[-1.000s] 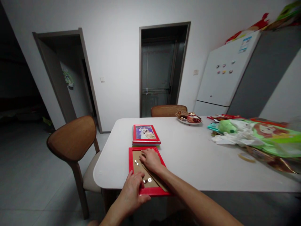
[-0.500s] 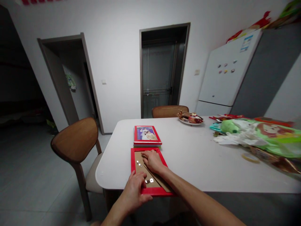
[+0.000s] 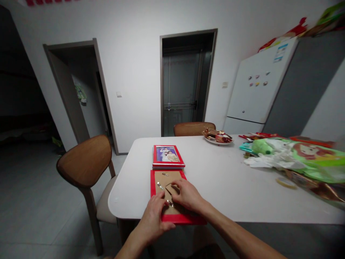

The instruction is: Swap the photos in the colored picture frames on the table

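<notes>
A red picture frame lies face down at the table's front edge, its brown backing board showing with small metal clips. My left hand rests on the frame's lower left corner, thumb at the front edge and fingers bent over the board, apart from the thumb. My right hand is at the board's right part, its fingers and thumb closed on the brown stand flap. Just behind lies another red frame with a photo facing up, on top of something flat.
On the white table, a plate of wrapped items stands at the back; green packaging, tissues and a tape roll lie right. A wooden chair stands left.
My right hand has moved down and right from the board's upper part, and its fingers have closed on the flap. A clip at the top now shows. My left hand is nearly unmoved.
</notes>
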Motion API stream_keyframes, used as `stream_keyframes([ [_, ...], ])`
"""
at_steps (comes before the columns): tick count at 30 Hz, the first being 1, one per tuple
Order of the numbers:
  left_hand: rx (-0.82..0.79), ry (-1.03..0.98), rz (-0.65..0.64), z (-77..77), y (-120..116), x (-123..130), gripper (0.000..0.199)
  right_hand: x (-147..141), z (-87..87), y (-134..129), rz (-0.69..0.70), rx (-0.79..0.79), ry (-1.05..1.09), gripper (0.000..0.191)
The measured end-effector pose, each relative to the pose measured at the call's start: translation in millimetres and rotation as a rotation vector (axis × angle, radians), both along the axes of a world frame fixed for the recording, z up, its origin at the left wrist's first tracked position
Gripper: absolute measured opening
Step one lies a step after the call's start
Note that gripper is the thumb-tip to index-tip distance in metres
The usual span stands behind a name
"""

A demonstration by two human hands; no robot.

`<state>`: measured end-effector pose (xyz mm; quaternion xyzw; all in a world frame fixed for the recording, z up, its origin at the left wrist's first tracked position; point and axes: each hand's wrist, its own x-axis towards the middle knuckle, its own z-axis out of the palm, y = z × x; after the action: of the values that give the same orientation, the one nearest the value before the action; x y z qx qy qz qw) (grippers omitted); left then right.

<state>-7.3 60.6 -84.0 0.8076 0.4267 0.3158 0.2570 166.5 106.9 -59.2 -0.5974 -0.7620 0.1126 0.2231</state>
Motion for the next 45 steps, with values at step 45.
stream_keyframes([
  [45,0.396,-0.049,0.041,40.5,-17,52,0.048,18,38.8,-25,-0.033,-0.379,1.185,0.079],
])
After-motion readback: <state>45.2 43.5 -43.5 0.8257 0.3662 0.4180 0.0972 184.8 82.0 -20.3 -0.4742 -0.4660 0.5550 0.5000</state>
